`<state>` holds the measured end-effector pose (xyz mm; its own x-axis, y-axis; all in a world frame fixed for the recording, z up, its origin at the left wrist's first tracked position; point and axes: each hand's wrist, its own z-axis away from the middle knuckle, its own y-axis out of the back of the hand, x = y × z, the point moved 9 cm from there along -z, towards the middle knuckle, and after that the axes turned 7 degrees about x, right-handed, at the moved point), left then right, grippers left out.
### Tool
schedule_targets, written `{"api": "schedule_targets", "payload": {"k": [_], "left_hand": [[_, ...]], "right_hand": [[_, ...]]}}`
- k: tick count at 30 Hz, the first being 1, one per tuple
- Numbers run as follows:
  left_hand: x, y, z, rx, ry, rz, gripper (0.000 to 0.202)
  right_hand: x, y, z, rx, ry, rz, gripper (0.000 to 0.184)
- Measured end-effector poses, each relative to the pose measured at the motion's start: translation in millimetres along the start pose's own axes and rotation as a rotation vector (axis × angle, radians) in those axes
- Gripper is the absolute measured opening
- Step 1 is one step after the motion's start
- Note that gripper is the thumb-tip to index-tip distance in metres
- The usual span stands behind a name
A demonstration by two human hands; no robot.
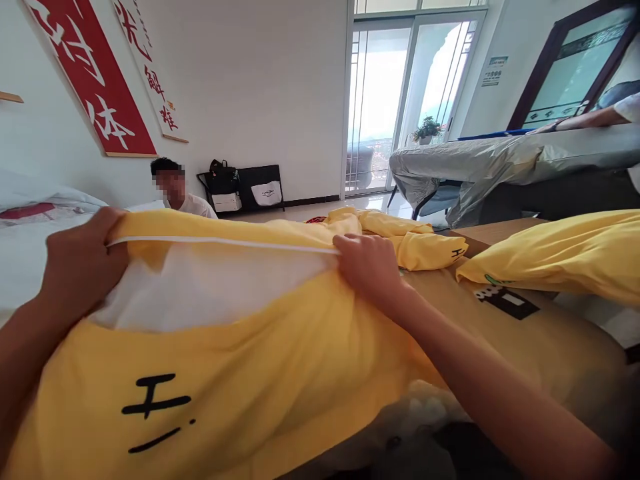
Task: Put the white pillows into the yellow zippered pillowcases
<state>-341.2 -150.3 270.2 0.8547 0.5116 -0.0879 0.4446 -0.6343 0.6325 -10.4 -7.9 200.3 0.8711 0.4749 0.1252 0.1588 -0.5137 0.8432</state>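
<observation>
A yellow pillowcase (260, 380) with black "Hi" lettering fills the near part of the view. Through its wide opening shows white fabric (200, 287), apparently a pillow inside. My left hand (83, 260) is closed on the left end of the opening's far edge. At the right end of that same edge, my right hand (370, 267) has its fingers wrapped around the cloth. Between the two hands the white-trimmed edge is drawn nearly straight. The lower end of the pillowcase runs out of view.
More yellow fabric pieces (425, 250) lie beyond my right hand, and another yellow bundle (560, 257) is at the right. White bedding (30, 253) is at the left. A person (193, 203) sits near the wall. Another person's arm (590, 121) rests on a plastic-covered table (470, 160).
</observation>
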Motion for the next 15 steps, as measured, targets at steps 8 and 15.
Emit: {"api": "schedule_targets", "payload": {"k": [8,15], "left_hand": [[8.9,-34.7,11.4,-0.105,-0.06,0.032,0.036],[51.0,-96.2,65.3,-0.53,-0.208,0.204,0.032]], "right_hand": [[10.0,-26.5,13.1,0.05,-0.036,0.018,0.028],[30.1,-54.8,24.0,0.005,-0.039,0.018,0.025]]}}
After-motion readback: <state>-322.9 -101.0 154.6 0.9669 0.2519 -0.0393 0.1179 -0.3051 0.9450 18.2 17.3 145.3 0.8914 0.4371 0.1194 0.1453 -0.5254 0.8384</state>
